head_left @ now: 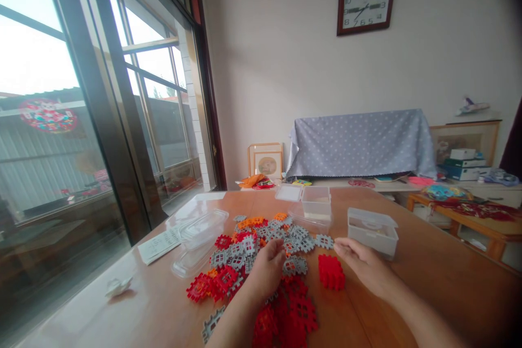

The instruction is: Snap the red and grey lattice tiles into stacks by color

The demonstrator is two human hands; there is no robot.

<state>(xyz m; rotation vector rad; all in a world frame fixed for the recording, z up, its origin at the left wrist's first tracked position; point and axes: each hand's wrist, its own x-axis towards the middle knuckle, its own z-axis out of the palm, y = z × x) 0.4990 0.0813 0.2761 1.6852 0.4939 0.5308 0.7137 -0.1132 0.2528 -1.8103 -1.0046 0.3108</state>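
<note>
A heap of flat interlocking tiles, grey (261, 244), red (293, 310) and orange (250, 222), is spread over the wooden table (428, 283). My left hand (267, 269) rests palm down on the grey tiles in the middle of the heap, fingers curled over them. My right hand (359, 261) lies to the right, its fingers stretched toward a grey tile (324, 241) at the heap's edge. Between the two hands stands a red cube built of tiles (331, 272).
A lidded clear box (373, 231) stands just beyond my right hand. An open clear box (316, 204) and a long clear lid (198, 239) lie further back and left. A paper sheet (159, 244) and a crumpled wrapper (118, 285) sit near the left edge, by the window.
</note>
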